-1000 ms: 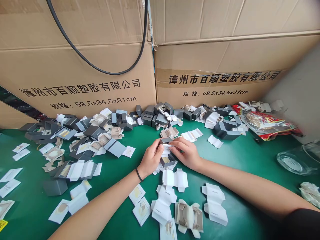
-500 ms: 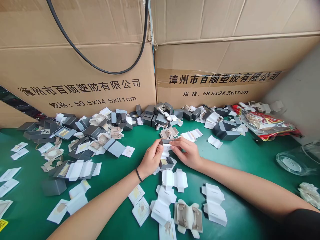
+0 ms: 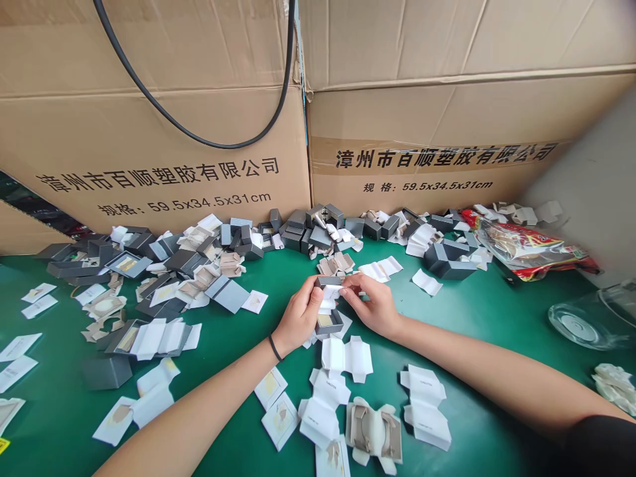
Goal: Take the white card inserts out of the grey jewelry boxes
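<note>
In the middle of the head view, a small dark grey box [image 3: 329,322] lies open, with a white paper insert [image 3: 328,304] reaching up out of it. My left hand [image 3: 301,311] is closed on the left side of the box, its thumb along the near face. Opposite it, my right hand [image 3: 368,301] pinches the right edge of the white insert between thumb and fingers. Just below lie several unfolded white card inserts [image 3: 348,358]. One insert [image 3: 375,430] shows torn brown backing.
A pile of grey boxes and torn paper [image 3: 183,262] runs along the back of the green table [image 3: 487,331]. Behind stand large cardboard cartons [image 3: 199,119] under a hanging black cable [image 3: 218,142]. On the right are a red snack bag [image 3: 531,248] and a clear glass container [image 3: 591,318].
My right fingers have shifted slightly at the insert's edge, and the box has tilted a little in my left hand. Everything around them looks the same.
</note>
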